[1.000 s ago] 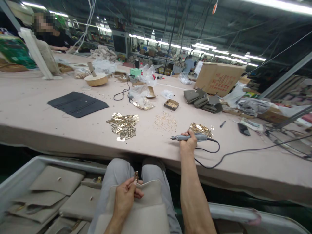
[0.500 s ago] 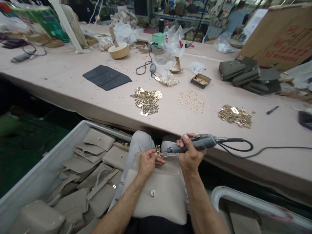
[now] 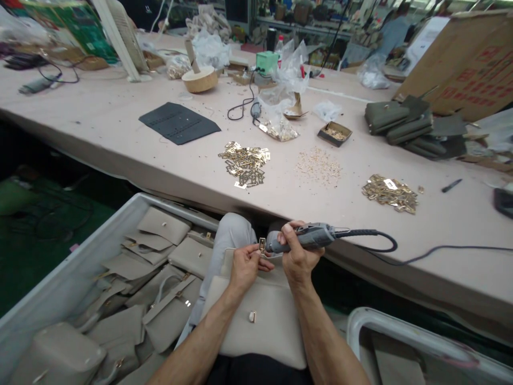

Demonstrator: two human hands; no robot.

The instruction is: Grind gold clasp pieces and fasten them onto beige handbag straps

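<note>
Left hand point(image 3: 245, 269): pinches gold fitting point(image 3: 262, 245) at flap point(image 3: 276, 274)
Right hand point(image 3: 300, 258): grips grey corded tool point(image 3: 316, 235)
Beige bag point(image 3: 276, 315): on lap point(image 3: 234, 235)

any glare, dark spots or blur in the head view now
Head view: glints on the left metal pile and right metal pile; head view: deep shadow beneath the table; head view: far background soft, tip of the corded tool by the left hand hard to make out.

The person wears pale grey trousers point(image 3: 224, 256), showing at seven o'clock from the view's centre, and plain black cloth point(image 3: 260, 370) at six. The left hand point(image 3: 245, 267) and right hand point(image 3: 300, 259) are bare, as are both forearms point(image 3: 206, 329).
</note>
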